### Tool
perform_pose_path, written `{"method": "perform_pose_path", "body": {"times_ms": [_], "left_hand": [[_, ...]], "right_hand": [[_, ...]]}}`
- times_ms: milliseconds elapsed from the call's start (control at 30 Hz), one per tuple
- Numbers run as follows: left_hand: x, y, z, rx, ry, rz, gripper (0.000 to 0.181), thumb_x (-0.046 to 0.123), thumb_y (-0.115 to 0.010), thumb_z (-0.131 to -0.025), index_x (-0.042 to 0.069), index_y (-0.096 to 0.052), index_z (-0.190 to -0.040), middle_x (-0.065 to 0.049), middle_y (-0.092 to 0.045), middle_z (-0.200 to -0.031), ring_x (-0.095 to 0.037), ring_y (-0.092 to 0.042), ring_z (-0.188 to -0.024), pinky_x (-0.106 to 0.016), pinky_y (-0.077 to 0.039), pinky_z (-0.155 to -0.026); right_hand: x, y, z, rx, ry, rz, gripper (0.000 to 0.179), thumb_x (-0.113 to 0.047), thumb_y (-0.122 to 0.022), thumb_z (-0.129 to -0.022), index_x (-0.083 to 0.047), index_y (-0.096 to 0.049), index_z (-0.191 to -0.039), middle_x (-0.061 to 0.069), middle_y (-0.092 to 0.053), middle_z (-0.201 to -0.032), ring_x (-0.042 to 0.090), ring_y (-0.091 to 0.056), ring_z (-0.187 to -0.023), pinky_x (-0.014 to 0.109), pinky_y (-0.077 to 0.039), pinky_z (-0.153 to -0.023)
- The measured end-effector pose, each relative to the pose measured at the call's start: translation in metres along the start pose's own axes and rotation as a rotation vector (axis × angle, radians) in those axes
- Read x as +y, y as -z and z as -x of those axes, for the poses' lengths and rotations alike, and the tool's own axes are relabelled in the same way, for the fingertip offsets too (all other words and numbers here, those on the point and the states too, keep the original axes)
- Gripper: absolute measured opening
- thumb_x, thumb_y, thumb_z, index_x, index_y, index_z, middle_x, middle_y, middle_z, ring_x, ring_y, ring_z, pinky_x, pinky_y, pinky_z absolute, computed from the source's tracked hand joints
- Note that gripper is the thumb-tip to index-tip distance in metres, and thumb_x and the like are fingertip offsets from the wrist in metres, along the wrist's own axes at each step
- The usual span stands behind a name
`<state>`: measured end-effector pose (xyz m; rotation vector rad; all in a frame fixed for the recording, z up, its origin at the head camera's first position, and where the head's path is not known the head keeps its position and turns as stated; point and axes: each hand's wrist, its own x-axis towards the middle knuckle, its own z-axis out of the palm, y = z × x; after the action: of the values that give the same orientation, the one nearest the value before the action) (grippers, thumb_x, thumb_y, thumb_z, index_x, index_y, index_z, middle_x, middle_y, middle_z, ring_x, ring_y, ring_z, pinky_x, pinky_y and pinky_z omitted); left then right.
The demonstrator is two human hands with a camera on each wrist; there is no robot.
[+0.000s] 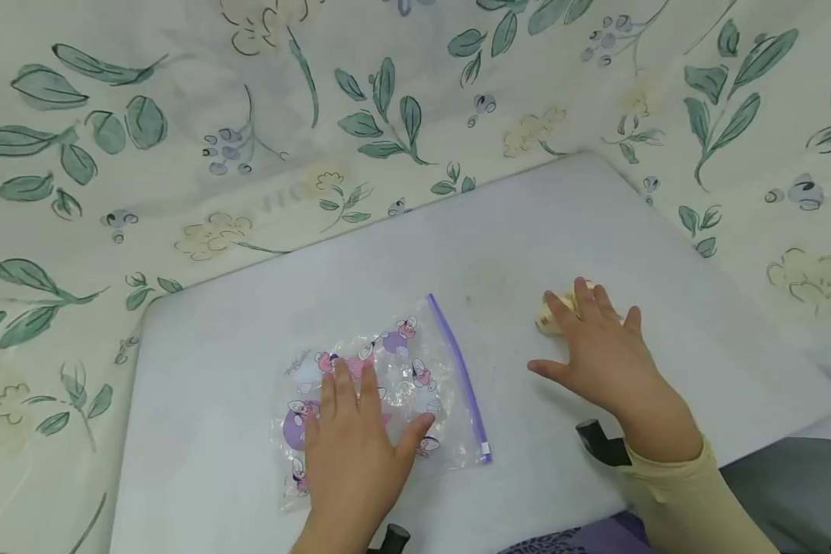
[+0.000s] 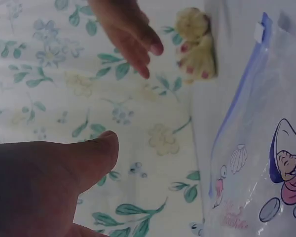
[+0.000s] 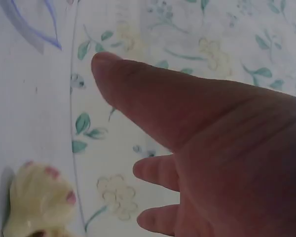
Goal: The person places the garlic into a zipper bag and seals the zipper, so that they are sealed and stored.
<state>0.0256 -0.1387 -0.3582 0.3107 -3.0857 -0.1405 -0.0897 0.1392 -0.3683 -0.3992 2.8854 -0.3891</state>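
Note:
A clear zip bag point(image 1: 415, 454) with cartoon prints and a purple slider strip lies flat on the white table. My left hand point(image 1: 353, 450) is over the bag in the head view, fingers straight and thumb spread. Farther right is a small pale-yellow bunched item point(image 2: 197, 57) with reddish patches; its exact kind I cannot tell. Over it in the head view, my right hand point(image 1: 605, 358) spreads its fingers and partly hides it. The right wrist view has the yellow item point(image 3: 42, 200) on the table, apart from the right thumb point(image 3: 138, 81).
The white table point(image 1: 201, 385) has rounded corners and meets a flower-printed cloth point(image 1: 388, 100) along its back and sides. Each wrist carries a black mount point(image 1: 601, 442). Purple patterned fabric point(image 1: 595, 538) shows at the table's near edge.

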Motion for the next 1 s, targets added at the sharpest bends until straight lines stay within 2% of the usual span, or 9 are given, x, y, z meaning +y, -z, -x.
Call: {"method": "perform_pose_path", "body": {"times_ms": [67,133,200,267,433,567,733,833,1000], "left_hand": [[0.012,0.001,-0.01,-0.029,-0.018,-0.014,0.096,0.078,-0.042,-0.078,0.004,-0.043,-0.139,-0.022,-0.046,-0.139,-0.038,-0.049,-0.124,-0.057,-0.047,-0.087],[0.028,-0.002,-0.023,-0.053,-0.034,-0.019,0.083,0.074,-0.046,-0.08,0.0,-0.059,-0.115,-0.018,-0.065,-0.103,-0.033,-0.065,-0.089,-0.047,-0.053,-0.063],[0.044,-0.007,-0.037,-0.081,-0.046,-0.03,0.07,0.071,-0.048,-0.082,0.002,-0.06,-0.087,-0.008,-0.06,-0.069,-0.024,-0.06,-0.059,-0.038,-0.044,-0.043],[0.059,-0.016,-0.049,-0.113,-0.055,-0.05,0.062,0.068,-0.049,-0.083,0.007,-0.055,-0.071,-0.003,-0.051,-0.055,-0.019,-0.052,-0.047,-0.033,-0.037,-0.038],[0.08,-0.04,-0.061,-0.143,-0.062,-0.161,0.052,0.06,-0.058,-0.082,0.01,-0.06,-0.068,-0.001,-0.056,-0.06,-0.016,-0.057,-0.053,-0.033,-0.042,-0.041],[0.084,-0.049,-0.057,-0.109,-0.104,-0.247,0.035,0.041,-0.066,-0.081,0.013,-0.06,-0.062,0.001,-0.059,-0.059,-0.013,-0.057,-0.051,-0.033,-0.044,-0.04],[0.08,-0.054,-0.048,-0.032,-0.135,-0.267,0.021,0.021,-0.069,-0.075,0.013,-0.059,-0.058,-0.001,-0.061,-0.058,-0.015,-0.057,-0.05,-0.033,-0.042,-0.039],[0.075,-0.056,-0.047,0.002,-0.087,-0.236,0.019,0.016,-0.071,-0.073,0.012,-0.058,-0.059,-0.003,-0.062,-0.057,-0.018,-0.059,-0.051,-0.034,-0.045,-0.04],[0.062,-0.054,-0.047,0.003,0.024,-0.158,0.014,0.013,-0.067,-0.077,0.008,-0.057,-0.069,-0.008,-0.063,-0.063,-0.023,-0.063,-0.056,-0.039,-0.048,-0.044]], "right_hand": [[0.008,0.003,-0.002,-0.027,-0.027,-0.001,0.1,-0.067,-0.062,-0.075,-0.019,-0.02,-0.151,0.026,-0.007,-0.156,0.048,-0.01,-0.141,0.077,-0.008,-0.099],[0.016,0.005,-0.003,-0.042,-0.055,0.002,0.099,-0.062,-0.066,-0.075,-0.014,-0.023,-0.15,0.029,-0.013,-0.153,0.049,-0.017,-0.139,0.077,-0.013,-0.098],[0.022,0.005,-0.004,-0.037,-0.07,0.007,0.097,-0.056,-0.07,-0.075,-0.009,-0.028,-0.148,0.031,-0.02,-0.15,0.049,-0.022,-0.136,0.075,-0.019,-0.097],[0.024,0.003,-0.005,-0.026,-0.065,0.01,0.094,-0.05,-0.073,-0.074,-0.006,-0.032,-0.145,0.032,-0.026,-0.147,0.049,-0.028,-0.133,0.073,-0.025,-0.096],[0.016,-0.006,-0.011,0.001,0.002,0.019,0.086,-0.042,-0.075,-0.074,-0.007,-0.038,-0.143,0.031,-0.032,-0.144,0.048,-0.033,-0.131,0.066,-0.028,-0.101],[0.01,-0.013,-0.015,0.019,0.053,0.051,0.077,-0.034,-0.075,-0.076,-0.007,-0.042,-0.14,0.027,-0.04,-0.14,0.046,-0.038,-0.129,0.063,-0.031,-0.1],[0.008,-0.019,-0.018,0.065,0.091,0.082,0.066,-0.02,-0.075,-0.077,-0.007,-0.047,-0.136,0.027,-0.048,-0.132,0.046,-0.044,-0.121,0.062,-0.04,-0.09],[0.006,-0.022,-0.022,0.107,0.112,0.091,0.063,-0.015,-0.075,-0.077,-0.006,-0.049,-0.133,0.028,-0.051,-0.127,0.047,-0.049,-0.114,0.06,-0.044,-0.082],[0.003,-0.031,-0.03,0.133,0.115,0.089,0.055,-0.018,-0.074,-0.079,-0.007,-0.054,-0.129,0.025,-0.056,-0.114,0.042,-0.057,-0.097,0.051,-0.048,-0.068]]}}
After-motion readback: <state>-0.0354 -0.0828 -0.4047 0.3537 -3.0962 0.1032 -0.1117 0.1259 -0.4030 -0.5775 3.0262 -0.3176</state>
